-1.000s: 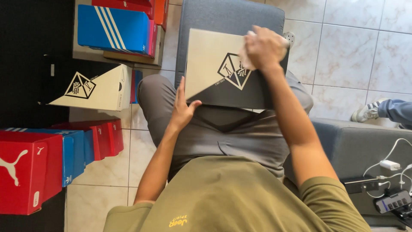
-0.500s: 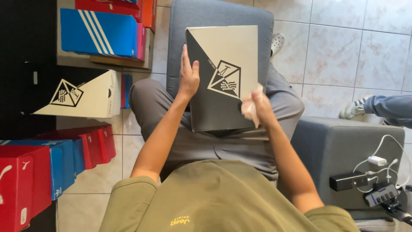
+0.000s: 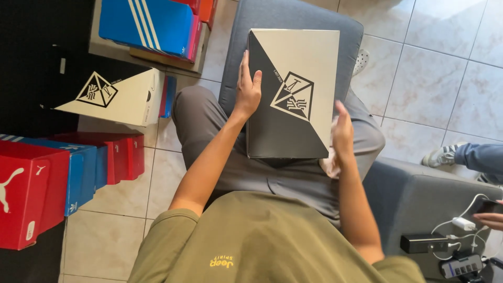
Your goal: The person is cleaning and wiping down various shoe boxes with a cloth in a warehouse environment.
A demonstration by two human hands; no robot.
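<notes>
A black and cream shoe box (image 3: 293,89) with a diamond emblem lies flat on my lap, over grey trousers. My left hand (image 3: 248,88) grips the box's left edge, thumb on the lid and fingers pointing away from me. My right hand (image 3: 342,134) is at the box's near right corner. A crumpled white cloth (image 3: 330,165) is bunched under its palm, and its fingers stand up beside the box's edge. I sit on a grey upholstered seat (image 3: 293,15).
A second black and cream box (image 3: 112,97) lies on the floor at left. A blue striped box (image 3: 146,23) and red boxes (image 3: 21,194) are stacked around it. At right stands a grey ottoman (image 3: 419,202) with a power strip (image 3: 461,264). Another person's shoe (image 3: 443,155) is beyond it.
My right hand with the cloth slid from the box's far right corner down to its near right corner. My left hand rose from my lap to the box's left edge.
</notes>
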